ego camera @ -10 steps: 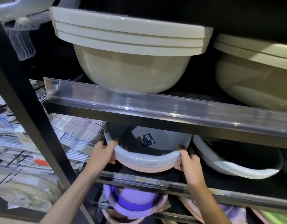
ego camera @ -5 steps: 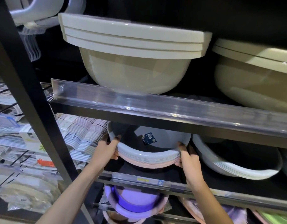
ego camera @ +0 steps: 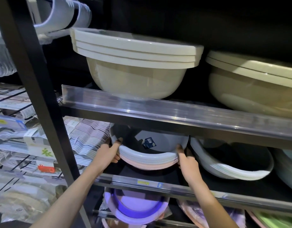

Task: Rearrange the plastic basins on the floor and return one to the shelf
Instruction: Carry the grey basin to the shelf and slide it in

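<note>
Hands grip a nested basin stack (ego camera: 148, 157) on the middle shelf (ego camera: 175, 116): left hand (ego camera: 107, 153) at its nine o'clock rim, right hand (ego camera: 187, 162) at three o'clock, fingers of both curled around the rim's edge.

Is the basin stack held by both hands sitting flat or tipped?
Tipped: the basin stack opens toward the camera, its near rim low, left hand and right hand gripping its sides.

Upper shelf edge (ego camera: 175, 122) low over basins (ego camera: 148, 155)
</note>
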### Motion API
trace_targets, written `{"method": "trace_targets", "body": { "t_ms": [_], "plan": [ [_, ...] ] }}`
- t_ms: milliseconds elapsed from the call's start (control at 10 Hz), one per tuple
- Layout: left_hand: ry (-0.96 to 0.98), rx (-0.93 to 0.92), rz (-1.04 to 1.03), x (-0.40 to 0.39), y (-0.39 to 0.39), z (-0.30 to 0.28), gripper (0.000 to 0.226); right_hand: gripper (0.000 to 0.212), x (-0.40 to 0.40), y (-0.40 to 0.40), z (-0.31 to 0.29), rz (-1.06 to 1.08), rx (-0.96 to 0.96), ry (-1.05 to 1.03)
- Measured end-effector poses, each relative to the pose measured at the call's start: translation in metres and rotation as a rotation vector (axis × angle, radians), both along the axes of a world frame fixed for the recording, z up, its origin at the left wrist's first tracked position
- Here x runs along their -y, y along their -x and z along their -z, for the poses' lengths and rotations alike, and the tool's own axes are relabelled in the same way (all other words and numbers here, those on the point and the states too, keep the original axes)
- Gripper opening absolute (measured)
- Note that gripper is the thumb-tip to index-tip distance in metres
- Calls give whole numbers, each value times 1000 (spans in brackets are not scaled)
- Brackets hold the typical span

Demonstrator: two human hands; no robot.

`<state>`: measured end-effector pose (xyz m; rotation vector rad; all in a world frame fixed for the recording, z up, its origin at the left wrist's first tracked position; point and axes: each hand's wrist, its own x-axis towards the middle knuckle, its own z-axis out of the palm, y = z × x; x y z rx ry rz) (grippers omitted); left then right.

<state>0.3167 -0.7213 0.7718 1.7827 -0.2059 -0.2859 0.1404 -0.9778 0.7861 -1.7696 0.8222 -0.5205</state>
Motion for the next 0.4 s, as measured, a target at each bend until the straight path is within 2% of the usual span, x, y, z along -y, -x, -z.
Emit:
{"method": "trace_targets", "body": {
  "t_ms": [100, 200, 300, 400],
  "plan": [
    [-134, 94, 12, -4, 6, -7, 66, 76, 1, 5, -7, -15, -98, 132],
    [-343, 268, 6, -10, 10, -13, 72, 79, -5, 12, -20, -38, -231, 242],
    [-541, 441, 92, -19, 15, -21, 71, 66, -15, 23, -33, -99, -403, 445],
    [-689, 458, 184, -30, 22, -30, 78, 64, -22, 39, -43, -150, -576, 650]
  ]
}}
